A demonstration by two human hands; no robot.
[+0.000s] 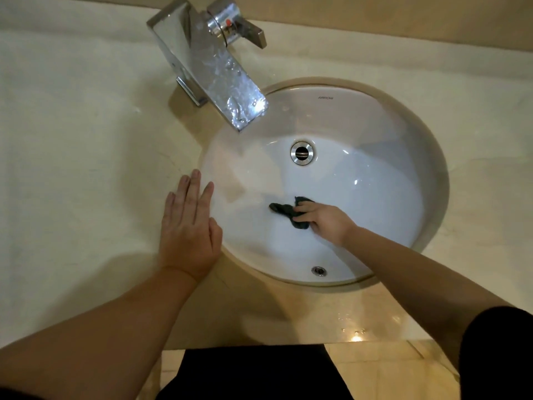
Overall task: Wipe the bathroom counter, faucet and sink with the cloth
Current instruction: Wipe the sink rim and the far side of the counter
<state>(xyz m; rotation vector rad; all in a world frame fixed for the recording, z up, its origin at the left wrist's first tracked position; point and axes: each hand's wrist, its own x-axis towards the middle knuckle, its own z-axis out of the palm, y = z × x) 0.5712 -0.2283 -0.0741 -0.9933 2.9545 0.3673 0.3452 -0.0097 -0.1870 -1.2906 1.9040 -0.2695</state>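
Observation:
A round white sink (389, 174) is set under a beige stone counter (80, 134). Deep inside the basin my right hand (327, 223) grips a small dark cloth (284, 210) and holds it against the white bowl, left of centre. My left hand (189, 226) lies flat with straight fingers on the counter at the sink's left rim. A square chrome faucet (213, 67) stands at the back left, its spout reaching over the basin and wet with droplets. The round drain (302, 153) sits in the middle of the bowl.
An overflow hole (319, 270) shows on the near wall of the basin. Water drops lie on the counter's front edge (354, 330) at the right. Tiled floor and my dark clothing fill the bottom of the view.

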